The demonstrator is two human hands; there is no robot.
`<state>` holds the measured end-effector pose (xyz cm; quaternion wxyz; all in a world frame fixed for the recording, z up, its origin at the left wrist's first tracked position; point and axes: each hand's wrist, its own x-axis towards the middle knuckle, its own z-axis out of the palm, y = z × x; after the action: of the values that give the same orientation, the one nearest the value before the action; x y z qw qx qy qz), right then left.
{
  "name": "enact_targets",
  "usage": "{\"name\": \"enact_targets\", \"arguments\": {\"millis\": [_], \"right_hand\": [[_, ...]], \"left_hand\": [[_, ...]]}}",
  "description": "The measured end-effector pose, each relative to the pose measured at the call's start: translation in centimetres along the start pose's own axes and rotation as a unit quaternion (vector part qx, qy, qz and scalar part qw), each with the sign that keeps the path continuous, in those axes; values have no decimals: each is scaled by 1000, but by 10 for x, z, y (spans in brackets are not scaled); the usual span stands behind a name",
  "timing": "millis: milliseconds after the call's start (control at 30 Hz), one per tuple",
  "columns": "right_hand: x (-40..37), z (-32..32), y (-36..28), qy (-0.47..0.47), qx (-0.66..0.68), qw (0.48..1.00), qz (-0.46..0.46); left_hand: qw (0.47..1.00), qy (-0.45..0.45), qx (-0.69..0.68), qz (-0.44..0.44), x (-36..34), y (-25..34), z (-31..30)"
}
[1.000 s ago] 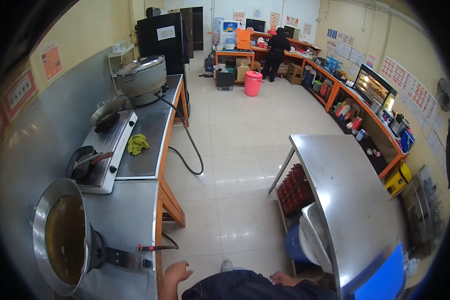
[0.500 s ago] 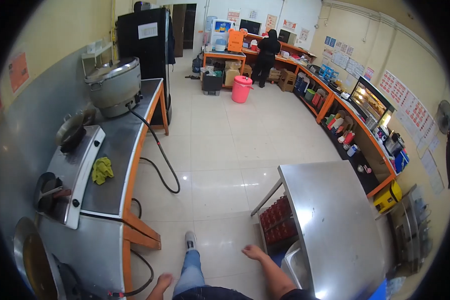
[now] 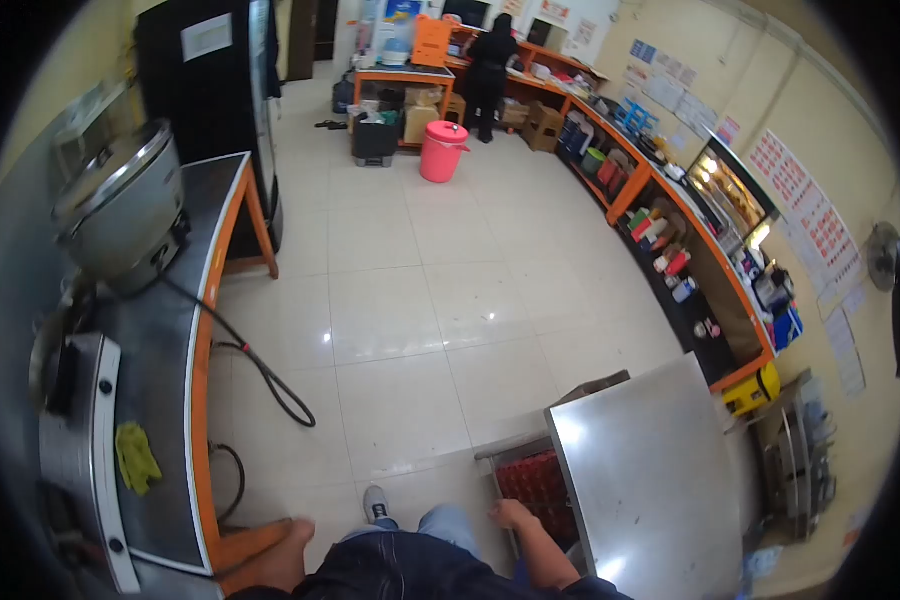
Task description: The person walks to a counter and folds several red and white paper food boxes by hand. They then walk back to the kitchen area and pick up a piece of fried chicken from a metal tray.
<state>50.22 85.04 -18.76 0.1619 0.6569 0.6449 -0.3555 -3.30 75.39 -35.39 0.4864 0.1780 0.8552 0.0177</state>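
Both hands (image 3: pixel 511 515) low, well apart

glare on steel table (image 3: pixel 660 480), dark curved edges

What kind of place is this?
It looks like a kitchen, maybe a food shop's. There's a big cooker and a stove on the left, and a lit glass case on the right.
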Motion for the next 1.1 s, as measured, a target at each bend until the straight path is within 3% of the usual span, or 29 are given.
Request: {"name": "enact_targets", "arguments": {"millis": [33,100,133,200,367,467,533,600,667,767,800,833,867,933,1033,1100], "right_hand": [[-7,-10,1,0,16,1000,4],[-1,-36,-11,28,138,990,25],[10,-38,-17,31,150,988,25],[33,-43,-23,88,323,941,58],[71,-164,-93,141,412,899,-49],[112,-238,-84,170,350,917,-90],[157,-276,-62,180,301,930,-111],[207,-319,-35,182,194,958,-111],[234,-371,-27,198,179,957,-110],[255,-465,-40,228,197,944,-133],[259,-492,-48,248,237,925,-161],[267,-514,-54,248,232,927,-158],[277,-533,-57,238,244,921,-191],[299,-563,-50,224,253,916,-215],[354,-610,-32,213,249,923,-203],[433,-606,16,312,227,918,-92]], "left_hand": [[906,17,320,276,8,75,-24],[953,17,25,302,41,198,-50],[949,17,-28,313,5,268,-68],[915,46,-19,400,23,364,-82],[894,-2,-21,448,6,518,-83],[902,9,103,420,10,523,-55],[918,-57,193,343,39,499,-42],[887,-162,368,229,53,483,-43],[956,-196,204,71,74,437,-46],[949,-237,187,86,66,425,-42],[829,-209,452,254,56,426,-38],[614,-154,664,398,54,437,-31],[614,-158,661,402,70,399,-10],[616,-158,628,449,92,414,24],[616,-139,580,514,123,484,48],[610,-128,561,545,156,546,31]]}}
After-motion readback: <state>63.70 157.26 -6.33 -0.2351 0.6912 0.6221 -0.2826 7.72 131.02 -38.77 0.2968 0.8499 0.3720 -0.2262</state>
